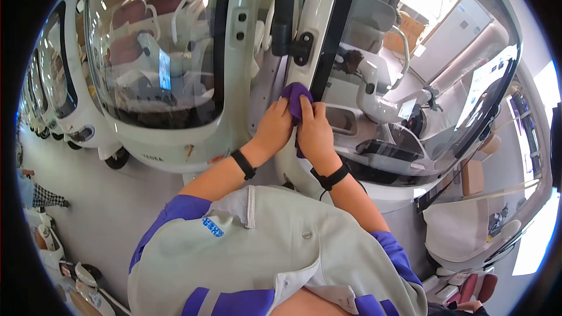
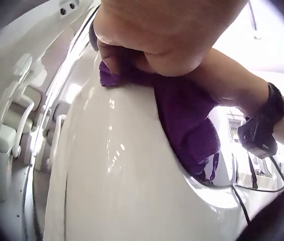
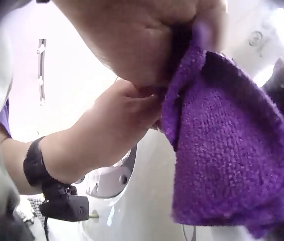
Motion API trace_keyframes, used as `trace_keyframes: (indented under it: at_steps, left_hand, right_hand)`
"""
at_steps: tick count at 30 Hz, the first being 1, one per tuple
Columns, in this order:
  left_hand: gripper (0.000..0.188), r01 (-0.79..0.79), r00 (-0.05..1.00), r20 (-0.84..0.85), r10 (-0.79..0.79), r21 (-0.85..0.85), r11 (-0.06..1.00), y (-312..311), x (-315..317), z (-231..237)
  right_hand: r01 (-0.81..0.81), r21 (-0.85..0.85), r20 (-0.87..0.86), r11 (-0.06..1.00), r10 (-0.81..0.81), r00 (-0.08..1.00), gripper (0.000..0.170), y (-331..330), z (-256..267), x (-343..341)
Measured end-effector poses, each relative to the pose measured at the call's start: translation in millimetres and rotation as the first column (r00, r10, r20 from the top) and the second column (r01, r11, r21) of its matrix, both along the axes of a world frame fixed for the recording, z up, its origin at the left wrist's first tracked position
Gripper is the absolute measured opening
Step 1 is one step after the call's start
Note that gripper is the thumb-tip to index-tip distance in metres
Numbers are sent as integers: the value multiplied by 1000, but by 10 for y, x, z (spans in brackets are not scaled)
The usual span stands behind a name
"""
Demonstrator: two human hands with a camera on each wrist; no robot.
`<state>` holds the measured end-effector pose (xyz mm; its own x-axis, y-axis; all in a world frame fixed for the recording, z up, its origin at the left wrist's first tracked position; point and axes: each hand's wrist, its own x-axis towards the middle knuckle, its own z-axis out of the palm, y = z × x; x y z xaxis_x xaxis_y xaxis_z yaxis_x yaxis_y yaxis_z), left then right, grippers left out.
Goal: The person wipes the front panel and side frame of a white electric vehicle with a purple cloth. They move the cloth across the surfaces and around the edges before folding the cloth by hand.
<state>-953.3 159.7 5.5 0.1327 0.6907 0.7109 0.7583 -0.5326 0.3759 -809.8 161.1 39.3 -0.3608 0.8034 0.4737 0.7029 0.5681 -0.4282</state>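
In the head view, one purple cloth point(image 1: 296, 92) lies on the white front pillar point(image 1: 322, 11) of the right-hand vehicle point(image 1: 383, 193). Its long axis runs near to far, roughly along the pillar; the rounded, bunched end points away from the person, toward one black mirror point(image 1: 287, 14), and a small tail shows near, beneath the right hand point(image 1: 316, 134). The left hand point(image 1: 274, 130) is close beside it, and both grip the cloth with bent fingers. Two black wristbands point(image 1: 243, 164) are worn, one per wrist. A second white vehicle point(image 1: 175, 146) stands just left, with more in a row farther left.

In the left wrist view, the left hand's fingers curl over the cloth on a glossy white panel point(image 2: 117, 165). The cloth stretches rightward from them, then drops past the panel's right edge.

In the right wrist view, the right hand clasps the cloth's narrow upper end. The rest hangs below, long axis close to upright, widening toward a lower edge that faces down.
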Motion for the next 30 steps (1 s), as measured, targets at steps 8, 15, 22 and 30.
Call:
trace_keyframes:
  at_steps: [8,15,22,30]
  left_hand:
    - [45,22,977,209,34,-261,965,-533,65,-703]
    - [47,77,942,334,42,-335,939,-332,-73,-628]
    - [42,54,953,302,2,-175,983,-312,-585,-152]
    - [32,-133,977,-127,174,280,951,94,-2054,648]
  right_hand:
    - [-63,-59,81,996,67,994,57,-318,-547,50]
    - [-19,-72,59,997,23,998,53,-353,-501,2]
    - [-55,9,-124,998,56,991,54,-253,-209,-485]
    - [-45,223,-242,974,100,965,55,295,303,-1916]
